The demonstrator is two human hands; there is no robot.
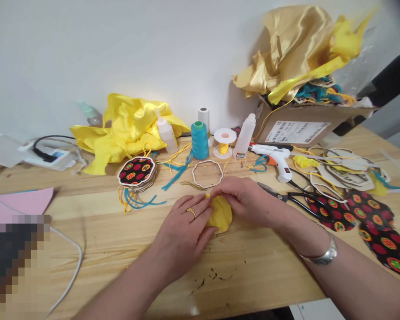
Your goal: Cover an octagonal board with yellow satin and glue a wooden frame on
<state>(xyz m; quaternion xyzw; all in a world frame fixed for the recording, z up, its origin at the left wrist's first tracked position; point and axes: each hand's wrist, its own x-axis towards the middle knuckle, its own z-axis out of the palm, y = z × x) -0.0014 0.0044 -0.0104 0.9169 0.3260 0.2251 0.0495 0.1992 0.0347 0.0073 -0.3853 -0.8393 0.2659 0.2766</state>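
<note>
A small rounded piece of yellow fabric [222, 214] lies on the table under both hands. My left hand [186, 226], with a gold ring, holds its left side, fingers across the top and thumb along the lower edge. My right hand [243, 200], below a silver bracelet, has its fingertips pinched together at the upper edge of the fabric. What lies under the fabric is hidden. Just beyond my fingers rests a thin scalloped frame [207, 174]. Further left is a stack of scalloped pieces topped with dark patterned cloth [136, 171], with blue and yellow cords.
Behind stand a teal thread cone [200, 141], a yellow ribbon spool [224, 143] and a white bottle [245, 137]. To the right lie a glue gun [276, 159], black-handled scissors [300, 200] and patterned cloth pieces [386, 246]. A cardboard box [296, 124] stands at back right.
</note>
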